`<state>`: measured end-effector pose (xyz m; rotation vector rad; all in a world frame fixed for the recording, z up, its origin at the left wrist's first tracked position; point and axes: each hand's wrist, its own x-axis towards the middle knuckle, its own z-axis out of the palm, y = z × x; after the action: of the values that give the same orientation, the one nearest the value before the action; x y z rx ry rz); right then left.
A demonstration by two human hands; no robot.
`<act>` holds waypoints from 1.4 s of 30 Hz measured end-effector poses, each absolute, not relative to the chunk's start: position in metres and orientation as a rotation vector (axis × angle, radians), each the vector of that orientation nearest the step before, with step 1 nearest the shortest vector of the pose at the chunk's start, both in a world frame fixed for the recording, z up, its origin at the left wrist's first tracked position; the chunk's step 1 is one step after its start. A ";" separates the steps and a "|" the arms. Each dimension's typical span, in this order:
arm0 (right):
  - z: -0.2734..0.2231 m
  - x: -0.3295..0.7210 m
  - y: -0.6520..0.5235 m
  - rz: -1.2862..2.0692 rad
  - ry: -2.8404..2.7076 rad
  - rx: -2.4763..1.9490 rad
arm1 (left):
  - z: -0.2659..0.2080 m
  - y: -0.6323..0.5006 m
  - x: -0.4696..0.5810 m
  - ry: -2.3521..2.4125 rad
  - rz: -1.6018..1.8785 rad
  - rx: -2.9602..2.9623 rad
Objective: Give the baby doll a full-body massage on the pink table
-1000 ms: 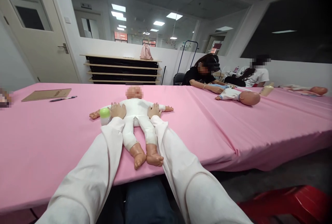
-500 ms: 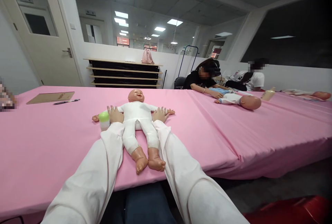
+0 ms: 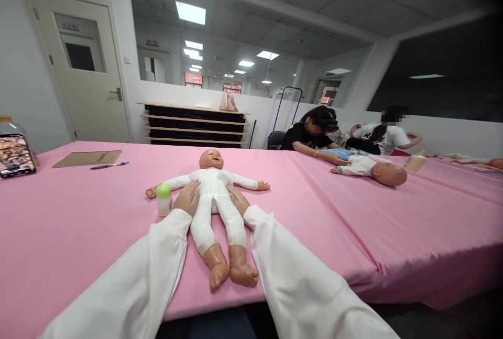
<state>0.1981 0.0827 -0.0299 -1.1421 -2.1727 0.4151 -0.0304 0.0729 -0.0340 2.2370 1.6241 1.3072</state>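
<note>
Our doll [image 3: 212, 184] lies face up on the pink cloth [image 3: 98, 234], feet toward us. At either side of its waist rest our left hand [image 3: 187, 200] and right hand [image 3: 238, 200], fingers extended and loose, grasping nothing. We judge the step in hand as a two-handed touch; a next move would call for light, even pressure, clear of the green-capped bottle [image 3: 164, 205] left of the doll. Well to its right lies a second doll [image 3: 366, 167].

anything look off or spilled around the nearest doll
Only the pink cloth looks slightly off: it is creased rather than flat to the right of the nearest doll. No spill shows; the green-lidded container stands upright.
</note>
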 end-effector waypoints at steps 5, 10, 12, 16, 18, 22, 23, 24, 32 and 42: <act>-0.022 0.221 0.054 0.580 -2.328 -0.892 | -0.035 0.025 -0.038 1.043 0.965 2.534; -0.010 0.217 0.042 0.577 -2.388 -0.792 | -0.023 0.011 -0.036 0.895 0.866 2.298; -0.009 0.214 0.039 0.558 -2.371 -0.793 | -0.022 0.014 -0.036 0.946 0.948 2.268; -0.006 0.209 0.033 0.528 -2.401 -0.786 | -0.025 0.019 -0.036 1.107 0.965 2.399; -0.003 0.208 0.030 0.502 -2.442 -0.791 | -0.025 0.016 -0.033 1.109 0.841 2.455; 0.002 0.207 0.023 0.423 -2.476 -0.809 | -0.018 0.002 -0.026 0.952 0.733 2.431; 0.002 0.206 0.022 0.407 -2.464 -0.805 | -0.017 -0.001 -0.025 0.922 0.755 2.387; 0.003 0.206 0.021 0.392 -2.447 -0.800 | -0.016 -0.003 -0.025 0.909 0.790 2.336; 0.003 0.206 0.021 0.275 -2.386 -0.850 | -0.026 0.010 -0.031 1.014 1.145 2.428; -0.015 0.205 0.036 0.383 -2.405 -0.877 | -0.037 0.025 -0.041 1.081 1.095 2.769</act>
<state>0.2052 0.0355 -0.0145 -0.8774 -2.4049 0.3827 -0.0415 0.0253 -0.0370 2.7688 1.0810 1.0948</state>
